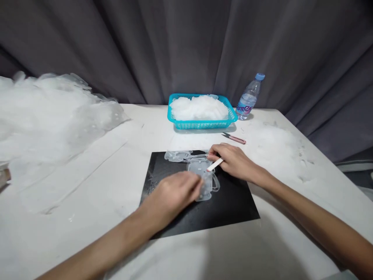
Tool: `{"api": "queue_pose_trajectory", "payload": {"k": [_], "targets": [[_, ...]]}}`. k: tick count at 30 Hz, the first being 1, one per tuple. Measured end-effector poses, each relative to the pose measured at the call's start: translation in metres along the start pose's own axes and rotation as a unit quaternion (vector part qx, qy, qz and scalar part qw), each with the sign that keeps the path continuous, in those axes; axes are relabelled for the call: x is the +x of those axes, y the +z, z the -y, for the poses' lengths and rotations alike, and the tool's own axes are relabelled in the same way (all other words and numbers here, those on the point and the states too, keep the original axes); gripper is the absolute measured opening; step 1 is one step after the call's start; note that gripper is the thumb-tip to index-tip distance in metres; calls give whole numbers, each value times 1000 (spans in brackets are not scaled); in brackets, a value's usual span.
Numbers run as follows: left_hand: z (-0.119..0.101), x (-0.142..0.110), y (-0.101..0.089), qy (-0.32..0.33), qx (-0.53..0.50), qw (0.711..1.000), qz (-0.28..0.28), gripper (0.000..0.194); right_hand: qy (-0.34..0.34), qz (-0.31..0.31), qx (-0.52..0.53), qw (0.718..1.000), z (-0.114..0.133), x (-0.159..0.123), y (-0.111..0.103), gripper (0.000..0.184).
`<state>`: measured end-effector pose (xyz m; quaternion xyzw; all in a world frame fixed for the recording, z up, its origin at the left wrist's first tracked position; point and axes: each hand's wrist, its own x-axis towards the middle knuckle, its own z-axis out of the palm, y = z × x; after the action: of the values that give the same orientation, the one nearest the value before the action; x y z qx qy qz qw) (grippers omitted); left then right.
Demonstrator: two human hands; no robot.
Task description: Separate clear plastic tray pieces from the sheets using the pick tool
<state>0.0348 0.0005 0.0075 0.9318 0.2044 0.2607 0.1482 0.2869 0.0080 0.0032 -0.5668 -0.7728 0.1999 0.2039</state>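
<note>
A flat, translucent plastic piece (pixel 201 166) with rounded corners and thin looped strips lies over a black mat (pixel 230 204). My left hand (pixel 176 192), slightly blurred, has its fingers closed at the near left part of this piece. From the right, my right hand (pixel 234 160) grips a slim white stick (pixel 216 163) with a reddish tip, which points down at the piece. The fingertips of that hand also sit by the strips along the piece's far edge. More clear plastic (pixel 177 156) lies at the mat's far edge.
A blue basket (pixel 201 124) full of whitish translucent pieces stands at the back, beside a water bottle (pixel 248 99). Pink-handled thread snips (pixel 234 138) lie before it. A large heap of clear plastic (pixel 55 116) covers the table's left. A grey curtain (pixel 192 46) hangs behind.
</note>
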Motion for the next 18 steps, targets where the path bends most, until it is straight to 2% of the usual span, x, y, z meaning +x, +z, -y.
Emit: {"api": "queue_pose_trajectory", "payload": {"k": [1, 2, 4, 6, 9, 11, 15, 18], "targets": [[8, 1, -4, -93, -63, 993, 29, 21, 4, 3, 24, 1000, -1, 0, -4, 13], [16, 3, -7, -159, -119, 979, 48, 23, 7, 6, 57, 998, -2, 0, -9, 14], [28, 6, -11, -237, -202, 948, 65, 28, 14, 4, 121, 993, -1, 0, -16, 19], [34, 9, -11, -262, -261, 927, 63, 31, 16, 8, 158, 987, 1, -2, -20, 24], [34, 9, -5, -278, -315, 906, 48, 32, 4, 66, 175, 982, 6, -7, -21, 28], [33, 8, -2, -296, -324, 898, 29, 32, -9, 97, 177, 979, 9, -10, -20, 23], [32, 9, 4, -345, -373, 861, 6, 35, -60, 100, 176, 977, 14, -11, -13, 19], [31, 10, 7, -368, -434, 822, 14, 50, -81, 100, 165, 978, 15, -10, -10, 11]]}}
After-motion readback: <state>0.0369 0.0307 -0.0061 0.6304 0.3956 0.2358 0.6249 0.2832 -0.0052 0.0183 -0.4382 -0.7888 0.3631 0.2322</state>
